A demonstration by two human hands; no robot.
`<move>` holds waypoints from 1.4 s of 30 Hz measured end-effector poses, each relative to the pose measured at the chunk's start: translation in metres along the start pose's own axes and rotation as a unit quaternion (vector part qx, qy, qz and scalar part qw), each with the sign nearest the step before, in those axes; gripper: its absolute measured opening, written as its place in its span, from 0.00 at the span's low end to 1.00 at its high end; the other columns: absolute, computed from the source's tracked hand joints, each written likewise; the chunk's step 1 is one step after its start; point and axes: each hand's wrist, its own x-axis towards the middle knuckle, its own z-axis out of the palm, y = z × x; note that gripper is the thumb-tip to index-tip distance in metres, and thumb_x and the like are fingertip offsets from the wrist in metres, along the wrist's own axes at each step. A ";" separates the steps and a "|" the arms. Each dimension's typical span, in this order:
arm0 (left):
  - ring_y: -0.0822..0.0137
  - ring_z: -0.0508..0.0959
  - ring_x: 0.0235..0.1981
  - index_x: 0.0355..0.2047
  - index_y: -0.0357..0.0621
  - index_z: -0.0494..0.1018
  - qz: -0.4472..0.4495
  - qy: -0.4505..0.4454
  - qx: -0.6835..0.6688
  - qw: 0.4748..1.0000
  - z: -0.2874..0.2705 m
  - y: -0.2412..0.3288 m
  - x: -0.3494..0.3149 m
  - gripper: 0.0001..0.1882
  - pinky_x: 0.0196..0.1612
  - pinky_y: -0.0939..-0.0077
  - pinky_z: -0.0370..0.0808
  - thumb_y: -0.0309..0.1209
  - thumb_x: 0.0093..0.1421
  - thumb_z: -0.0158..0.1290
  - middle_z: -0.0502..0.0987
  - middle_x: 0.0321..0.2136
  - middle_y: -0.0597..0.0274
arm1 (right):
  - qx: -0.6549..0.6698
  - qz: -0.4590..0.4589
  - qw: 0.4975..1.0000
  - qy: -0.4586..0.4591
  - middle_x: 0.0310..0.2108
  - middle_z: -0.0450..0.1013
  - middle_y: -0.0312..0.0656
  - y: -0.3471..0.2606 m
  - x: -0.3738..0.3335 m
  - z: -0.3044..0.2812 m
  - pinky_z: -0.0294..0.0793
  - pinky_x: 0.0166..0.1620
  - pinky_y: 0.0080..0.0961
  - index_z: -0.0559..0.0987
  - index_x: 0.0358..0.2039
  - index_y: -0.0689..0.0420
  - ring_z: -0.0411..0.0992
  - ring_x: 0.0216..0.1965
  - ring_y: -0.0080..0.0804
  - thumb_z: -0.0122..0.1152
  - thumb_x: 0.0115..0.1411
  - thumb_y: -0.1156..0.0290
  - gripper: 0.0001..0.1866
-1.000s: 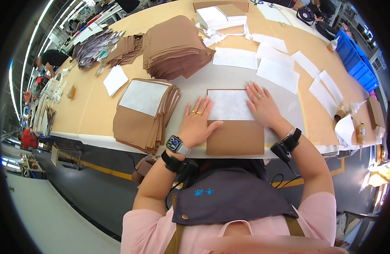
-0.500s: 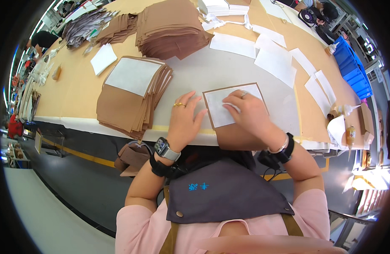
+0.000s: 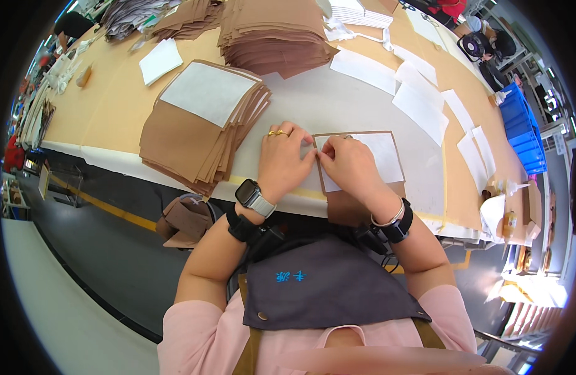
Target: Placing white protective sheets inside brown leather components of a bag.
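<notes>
A brown panel [image 3: 347, 208] of leather-like material lies at the table's front edge, its lower part hanging over. On top of it rests a white sheet [image 3: 383, 153], inside a narrow brown border. My left hand [image 3: 284, 156] is closed at the panel's left edge, thumb and forefinger together. Close beside it, my right hand [image 3: 350, 164] lies over the sheet's left part in a pinch. Both sets of fingertips nearly meet at that edge; what they hold is too small to make out. Left of my hands stands a stack of brown panels [image 3: 175, 134] topped by a white sheet [image 3: 208, 92].
A taller brown stack [image 3: 272, 34] stands farther back. Loose white sheets [image 3: 420, 109] lie to the right, near a blue crate [image 3: 522, 128] and glue bottles [image 3: 508, 186]. White pieces [image 3: 160, 61] sit at the left. The table's front edge [image 3: 113, 157] runs before me.
My right hand has moved left across the white sheet to its left edge. My left hand has come right to meet it, its fingers closing. The view has shifted slightly.
</notes>
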 end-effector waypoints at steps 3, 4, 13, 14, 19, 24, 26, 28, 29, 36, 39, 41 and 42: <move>0.50 0.73 0.46 0.38 0.46 0.77 0.001 -0.001 -0.007 1.000 -0.001 0.002 0.001 0.12 0.48 0.58 0.68 0.32 0.53 0.63 0.75 0.40 0.56 | -0.043 -0.002 0.999 0.016 0.31 0.80 0.52 -0.006 -0.001 0.002 0.79 0.40 0.41 0.81 0.32 0.62 0.79 0.34 0.51 0.63 0.59 0.66 0.11; 0.50 0.73 0.46 0.38 0.46 0.77 -0.001 0.001 -0.007 1.000 -0.001 0.001 0.000 0.12 0.48 0.58 0.68 0.32 0.53 0.63 0.75 0.40 0.56 | -0.059 -0.010 0.998 0.032 0.32 0.80 0.52 -0.008 -0.001 0.003 0.79 0.39 0.41 0.81 0.32 0.63 0.79 0.34 0.51 0.63 0.59 0.67 0.11; 0.51 0.73 0.46 0.40 0.43 0.76 -0.018 -0.004 -0.013 1.000 -0.001 0.002 0.000 0.14 0.50 0.58 0.68 0.32 0.53 0.63 0.76 0.41 0.56 | -0.145 -0.009 0.989 -0.004 0.32 0.80 0.53 -0.016 0.004 0.007 0.80 0.39 0.39 0.81 0.35 0.65 0.80 0.33 0.49 0.60 0.58 0.69 0.11; 0.51 0.73 0.46 0.40 0.43 0.76 -0.015 -0.005 -0.013 1.000 -0.002 0.002 0.000 0.14 0.50 0.58 0.68 0.32 0.53 0.63 0.76 0.41 0.56 | -0.146 -0.010 0.989 -0.005 0.32 0.80 0.53 -0.017 0.005 0.008 0.80 0.39 0.39 0.81 0.35 0.65 0.80 0.33 0.49 0.60 0.58 0.69 0.11; 0.51 0.73 0.47 0.40 0.43 0.76 -0.015 -0.005 -0.015 1.000 -0.001 0.003 0.001 0.15 0.50 0.57 0.69 0.32 0.53 0.63 0.76 0.41 0.55 | -0.147 0.037 0.988 0.000 0.31 0.80 0.53 -0.017 0.007 0.010 0.80 0.39 0.38 0.81 0.33 0.64 0.81 0.33 0.48 0.61 0.57 0.67 0.11; 0.51 0.73 0.47 0.41 0.43 0.76 -0.019 0.004 -0.019 1.000 -0.002 0.001 -0.001 0.15 0.50 0.57 0.69 0.32 0.54 0.62 0.76 0.41 0.56 | -0.045 0.062 0.997 -0.016 0.28 0.80 0.49 -0.011 0.008 0.000 0.79 0.37 0.36 0.82 0.30 0.60 0.80 0.31 0.46 0.63 0.56 0.65 0.10; 0.51 0.73 0.47 0.41 0.43 0.76 -0.018 0.004 -0.020 1.000 -0.002 0.001 -0.001 0.15 0.50 0.57 0.69 0.32 0.54 0.62 0.76 0.41 0.56 | 0.005 0.085 0.996 -0.028 0.26 0.80 0.48 -0.005 0.007 -0.005 0.78 0.36 0.35 0.82 0.29 0.60 0.80 0.30 0.45 0.63 0.55 0.65 0.10; 0.51 0.73 0.47 0.41 0.43 0.76 -0.017 0.002 -0.019 1.000 -0.001 0.001 -0.001 0.15 0.50 0.57 0.69 0.32 0.54 0.63 0.76 0.42 0.56 | 0.115 0.079 0.990 -0.014 0.24 0.79 0.46 0.008 0.006 -0.004 0.76 0.35 0.32 0.82 0.28 0.60 0.78 0.27 0.41 0.64 0.54 0.67 0.09; 0.51 0.73 0.47 0.41 0.43 0.75 -0.015 0.000 -0.014 1.000 -0.001 0.001 0.000 0.15 0.50 0.57 0.69 0.32 0.53 0.63 0.76 0.42 0.56 | 0.115 0.079 0.990 -0.014 0.24 0.79 0.46 0.014 0.006 -0.004 0.76 0.35 0.32 0.82 0.28 0.60 0.78 0.27 0.41 0.64 0.54 0.67 0.09; 0.50 0.73 0.46 0.41 0.43 0.75 -0.010 0.010 -0.011 1.000 0.000 -0.001 -0.001 0.16 0.49 0.57 0.69 0.32 0.53 0.63 0.76 0.41 0.56 | 0.302 0.134 0.942 -0.067 0.23 0.77 0.38 0.020 0.006 -0.010 0.74 0.33 0.22 0.80 0.29 0.64 0.74 0.26 0.23 0.63 0.56 0.70 0.09; 0.50 0.73 0.46 0.42 0.42 0.75 -0.008 0.012 -0.016 1.000 0.000 0.001 0.000 0.16 0.49 0.57 0.69 0.31 0.53 0.63 0.76 0.41 0.55 | 0.304 0.121 0.943 -0.057 0.24 0.77 0.39 0.026 0.003 -0.007 0.74 0.34 0.22 0.81 0.31 0.65 0.75 0.27 0.23 0.63 0.58 0.70 0.09; 0.50 0.73 0.46 0.42 0.42 0.75 -0.010 0.008 -0.016 1.000 -0.001 0.002 0.001 0.16 0.49 0.57 0.69 0.31 0.53 0.63 0.76 0.42 0.55 | 0.286 0.105 0.951 -0.050 0.25 0.78 0.40 0.025 0.002 -0.007 0.75 0.35 0.23 0.82 0.33 0.65 0.76 0.27 0.25 0.63 0.59 0.69 0.10; 0.50 0.73 0.46 0.42 0.42 0.75 -0.013 0.006 -0.017 1.000 -0.002 0.002 0.001 0.16 0.49 0.57 0.69 0.31 0.53 0.63 0.76 0.42 0.54 | 0.254 0.088 0.962 -0.045 0.26 0.79 0.43 0.022 0.000 -0.008 0.76 0.36 0.25 0.82 0.36 0.64 0.77 0.29 0.29 0.64 0.60 0.68 0.11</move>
